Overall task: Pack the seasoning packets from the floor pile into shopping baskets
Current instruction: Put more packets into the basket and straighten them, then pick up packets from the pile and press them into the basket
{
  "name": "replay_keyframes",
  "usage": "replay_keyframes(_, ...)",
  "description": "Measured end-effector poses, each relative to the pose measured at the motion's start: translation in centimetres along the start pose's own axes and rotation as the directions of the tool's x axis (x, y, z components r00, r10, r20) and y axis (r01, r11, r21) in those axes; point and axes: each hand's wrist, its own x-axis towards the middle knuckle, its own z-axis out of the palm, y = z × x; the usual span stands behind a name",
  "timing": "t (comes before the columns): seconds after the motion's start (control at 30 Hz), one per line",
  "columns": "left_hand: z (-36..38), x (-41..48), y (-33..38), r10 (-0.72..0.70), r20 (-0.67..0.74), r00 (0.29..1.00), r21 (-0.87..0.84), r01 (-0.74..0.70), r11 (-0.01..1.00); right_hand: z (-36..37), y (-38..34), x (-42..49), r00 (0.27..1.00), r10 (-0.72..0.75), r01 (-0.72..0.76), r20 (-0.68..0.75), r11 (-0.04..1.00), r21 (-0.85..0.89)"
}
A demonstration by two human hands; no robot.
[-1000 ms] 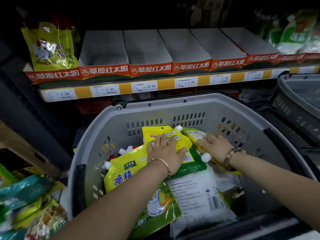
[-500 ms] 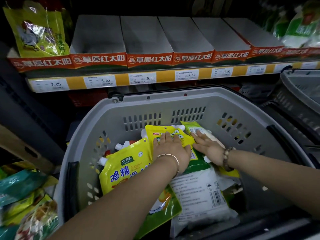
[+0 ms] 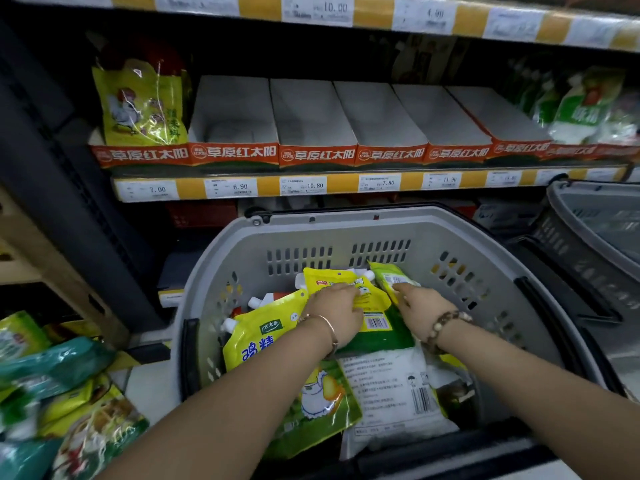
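Seasoning packets [image 3: 391,386] already lie in layers in the grey shopping basket [image 3: 346,221] at the centre of the frame, flat and overlapping, which I judge keeps room for more. The big yellow pouch [image 3: 256,337] leans at the left wall with its spout up.

My left hand [image 3: 334,313] lies palm down on a small yellow packet [image 3: 341,277] at the back of the basket. Its fingers are nearly straight and press on the packet rather than curl round it, probably to bed it flat. My right hand [image 3: 420,306] reaches just beside it, fingers stretched out and touching the lower edge of a green-and-yellow packet [image 3: 391,277] that tilts against the far wall. I see no grip there.

More packets wait in the floor pile [image 3: 52,393] at lower left, and a second basket [image 3: 595,216] stands at right.
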Motion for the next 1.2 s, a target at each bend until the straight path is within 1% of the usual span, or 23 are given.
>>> replay_keyframes(0.1,-1.6,-1.8,-0.1,-0.017,-0.109,0.994,-0.101,0.005,0.995,-1.7,-1.6,-1.0,0.996,-0.015,0.017,-0.087,1.000,0.019)
replay_keyframes(0.27,-5.6,-5.7,-0.6,0.018,-0.294,0.956,-0.165,-0.069,0.984,-3.9,-6.1,-3.2,0.969,-0.149,0.153,-0.195,0.988,0.007)
replay_keyframes(0.37,-8.2,-8.9,-2.1,0.005,-0.386,0.922,-0.212,-0.094,0.973,-4.3,-9.8,-4.9,0.941,-0.253,0.261,-0.226,0.965,0.007)
replay_keyframes(0.43,-9.8,-11.3,-3.8,-0.007,-0.454,0.891,-0.207,-0.098,0.973,-4.2,-12.6,-6.1,0.919,-0.314,0.323,-0.240,0.947,-0.004)
replay_keyframes(0.57,-12.1,-16.9,-8.3,-0.066,-0.563,0.824,-0.209,-0.064,0.976,-3.4,-18.9,-8.4,0.867,-0.435,0.445,-0.245,0.895,-0.013)
replay_keyframes(0.63,-12.8,-19.8,-10.8,-0.100,-0.601,0.793,-0.192,-0.022,0.981,-2.8,-22.3,-9.6,0.833,-0.495,0.508,-0.246,0.861,-0.012)
replay_keyframes(0.8,-13.0,-26.5,-17.2,-0.220,-0.659,0.719,-0.215,0.100,0.971,-0.4,-29.9,-12.4,0.756,-0.620,0.635,-0.209,0.772,0.009)
replay_keyframes(0.9,-12.2,-30.2,-20.8,-0.309,-0.658,0.687,-0.246,0.191,0.950,2.1,-33.8,-13.5,0.716,-0.671,0.688,-0.190,0.724,0.035)
replay_keyframes(1.1,-8.0,-36.2,-27.4,-0.469,-0.614,0.635,-0.290,0.371,0.882,9.9,-39.4,-14.5,0.686,-0.724,0.727,-0.072,0.686,0.040)
replay_keyframes(1.2,-4.8,-38.2,-30.6,-0.554,-0.587,0.590,-0.340,0.442,0.830,14.5,-40.8,-14.6,0.689,-0.725,0.724,0.029,0.689,0.034)
